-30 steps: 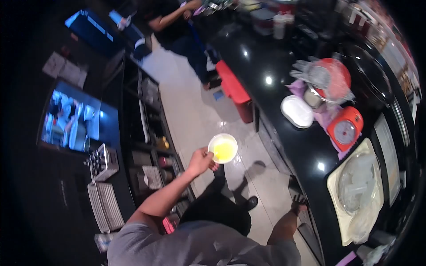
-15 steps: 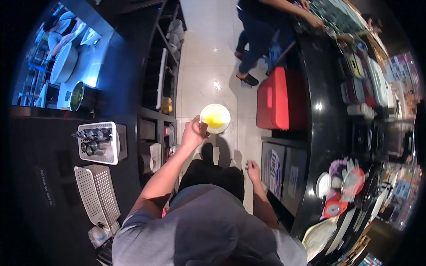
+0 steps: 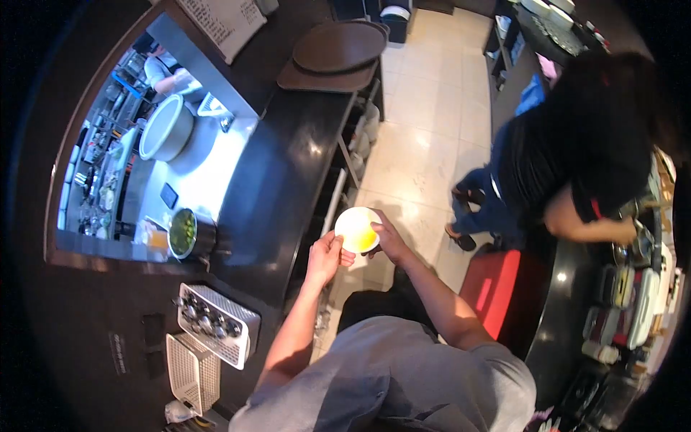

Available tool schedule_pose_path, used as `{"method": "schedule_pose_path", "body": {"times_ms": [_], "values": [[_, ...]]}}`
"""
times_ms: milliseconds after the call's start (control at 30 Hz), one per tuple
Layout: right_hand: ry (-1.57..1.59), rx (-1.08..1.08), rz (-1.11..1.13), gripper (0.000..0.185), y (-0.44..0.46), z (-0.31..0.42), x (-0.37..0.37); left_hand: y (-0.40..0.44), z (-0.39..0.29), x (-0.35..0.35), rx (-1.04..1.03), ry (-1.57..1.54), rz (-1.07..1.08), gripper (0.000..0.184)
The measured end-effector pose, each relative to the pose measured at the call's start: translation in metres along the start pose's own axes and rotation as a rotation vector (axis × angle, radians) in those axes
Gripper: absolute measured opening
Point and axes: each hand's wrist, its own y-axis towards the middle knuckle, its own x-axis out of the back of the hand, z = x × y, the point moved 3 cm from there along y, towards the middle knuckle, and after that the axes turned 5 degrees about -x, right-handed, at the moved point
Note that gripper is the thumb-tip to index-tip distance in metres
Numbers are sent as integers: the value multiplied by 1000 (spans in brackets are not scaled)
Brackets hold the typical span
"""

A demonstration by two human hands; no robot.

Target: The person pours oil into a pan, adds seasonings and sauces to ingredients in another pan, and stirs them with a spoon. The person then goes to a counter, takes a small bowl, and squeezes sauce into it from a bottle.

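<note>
A small white bowl [image 3: 354,222] with something yellow in it is held out in front of my body, over the walkway. My left hand [image 3: 327,258] grips its near left side, thumb at the rim and fingers below. On the opposite side, my right hand [image 3: 387,239] is closed on the rim. The yellow content looks liquid, but glare on the bowl hides its detail.
To the left runs a black counter [image 3: 277,165] with brown trays [image 3: 338,47], a pot of greens [image 3: 183,234] and a white cutlery basket [image 3: 248,345]. A co-worker [image 3: 576,144] stands at the right counter, beyond a red box [image 3: 493,288]. Through a hatch shows a large tub [image 3: 167,128].
My right hand has come up from my side and taken hold of the bowl, which only my left hand held before. My view has turned left and moved forward, nearer the co-worker.
</note>
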Motion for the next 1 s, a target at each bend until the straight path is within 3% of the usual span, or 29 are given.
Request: {"method": "schedule_pose_path", "body": {"times_ms": [100, 200, 467, 600, 667, 700, 867, 933, 1000], "values": [[15, 138, -135, 54, 69, 66, 25, 31, -68, 11, -98, 19, -192, 57], [-12, 168, -103, 51, 113, 169, 60, 57, -92, 34, -217, -90, -296, 47], [-140, 314, -379, 48, 265, 373, 202, 194, -112, 80, -221, -131, -726, 31], [-84, 320, -470, 47, 315, 435, 287, 342, -188, 73, -386, -104, -619, 33], [-123, 353, -510, 47, 334, 458, 336, 420, -246, 54, -477, -6, -462, 34], [-104, 322, -562, 47, 344, 464, 366, 454, -283, 44, -503, 240, -406, 33], [30, 246, -729, 48, 403, 446, 524, 615, -409, -25, -712, 440, -227, 34], [69, 234, -856, 48, 428, 427, 585, 673, -439, -54, -857, 688, -67, 33], [125, 92, -896, 50, 454, 430, 629, 724, -446, -76, -768, 687, -42, 30]]}}
